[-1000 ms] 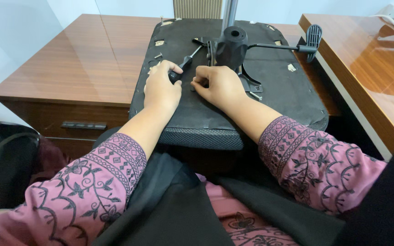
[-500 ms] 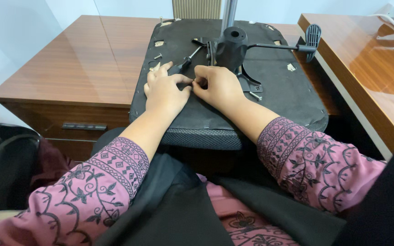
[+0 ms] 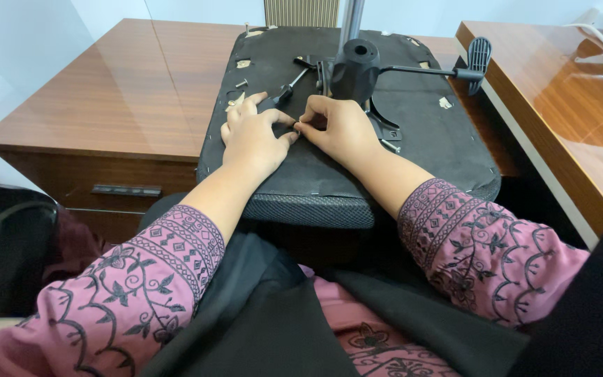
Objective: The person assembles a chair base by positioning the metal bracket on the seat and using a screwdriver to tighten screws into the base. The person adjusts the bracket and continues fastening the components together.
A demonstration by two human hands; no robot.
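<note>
An upturned black chair seat (image 3: 427, 139) rests across my lap and the desk edge, with its black metal mechanism (image 3: 354, 66) facing up. My right hand (image 3: 340, 129) pinches a small pale metal part (image 3: 296, 126) between thumb and fingertips, just in front of the mechanism. My left hand (image 3: 251, 136) lies flat on the seat with its thumb tip touching that part. A black-handled screwdriver (image 3: 286, 89) lies just beyond the left fingers. What kind of part it is I cannot make out.
A lever with a black paddle (image 3: 479, 52) sticks out right from the mechanism. Loose screws (image 3: 241, 84) and small tabs lie on the seat. A brown wooden desk (image 3: 120, 91) with a drawer handle (image 3: 125, 190) stands left, another desk (image 3: 560, 91) right.
My two hands have drawn together at the middle of the seat, and their fingertips now meet on the small part. The seat and the screwdriver have stayed put.
</note>
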